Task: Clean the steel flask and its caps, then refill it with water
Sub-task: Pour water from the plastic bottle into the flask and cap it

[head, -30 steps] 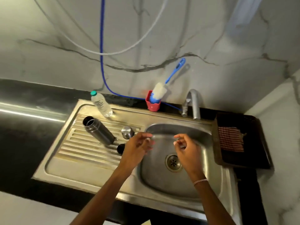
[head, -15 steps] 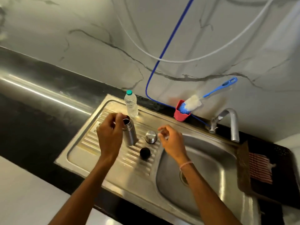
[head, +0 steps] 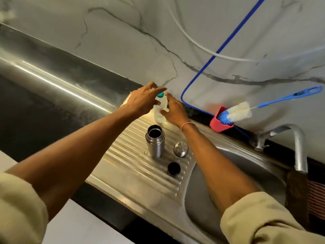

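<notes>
Steel flask (head: 155,141) stands open, caps (head: 181,149) beside it — refill pending. Right grip (head: 175,111) clasps the water bottle (head: 159,115); left grip (head: 142,101) hovers at its top — hold unclear.

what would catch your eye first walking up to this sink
Both hands meet at the clear water bottle at the back of the draining board: the right hand holds its body, and the left hand is over its green top. Just in front stands the open steel flask, upright, with its steel cap and black cap lying on its right. Further right, a blue brush leans in a red cup.
</notes>
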Available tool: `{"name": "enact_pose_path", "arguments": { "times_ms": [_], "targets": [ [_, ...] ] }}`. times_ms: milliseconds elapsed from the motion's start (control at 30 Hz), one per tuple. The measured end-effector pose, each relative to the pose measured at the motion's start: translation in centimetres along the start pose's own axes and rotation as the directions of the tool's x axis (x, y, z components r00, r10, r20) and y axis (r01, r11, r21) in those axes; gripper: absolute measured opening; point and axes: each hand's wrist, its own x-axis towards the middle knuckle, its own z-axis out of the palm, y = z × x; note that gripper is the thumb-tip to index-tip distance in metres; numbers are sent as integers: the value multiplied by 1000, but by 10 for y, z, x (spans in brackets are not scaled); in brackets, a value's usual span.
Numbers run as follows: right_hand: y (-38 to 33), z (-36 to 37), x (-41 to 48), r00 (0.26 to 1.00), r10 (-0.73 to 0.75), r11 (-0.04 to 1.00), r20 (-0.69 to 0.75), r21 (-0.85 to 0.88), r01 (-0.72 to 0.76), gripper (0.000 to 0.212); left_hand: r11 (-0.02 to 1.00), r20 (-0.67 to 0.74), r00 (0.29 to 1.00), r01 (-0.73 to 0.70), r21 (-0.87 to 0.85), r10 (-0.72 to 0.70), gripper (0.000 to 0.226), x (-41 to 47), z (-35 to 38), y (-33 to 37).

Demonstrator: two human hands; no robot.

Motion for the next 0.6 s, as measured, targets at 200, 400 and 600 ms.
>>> {"name": "enact_pose_path", "arguments": {
  "times_ms": [200,400,600],
  "targets": [
    [7,16,-4,994,-30,999,-101,38,34,73,998,-55,998,-46,-32,44,40,10,3,5],
    [-8,-1,-32,986,-61,984,-153,156,85,77,994,-75,991,-108,-16,107,37,-4,-19,18],
    [-41,-68,-76,955,-163,901,-246,358,246,75,956,-196,941,-290,-47,275,31,-27,-104,52]
  ]
}}
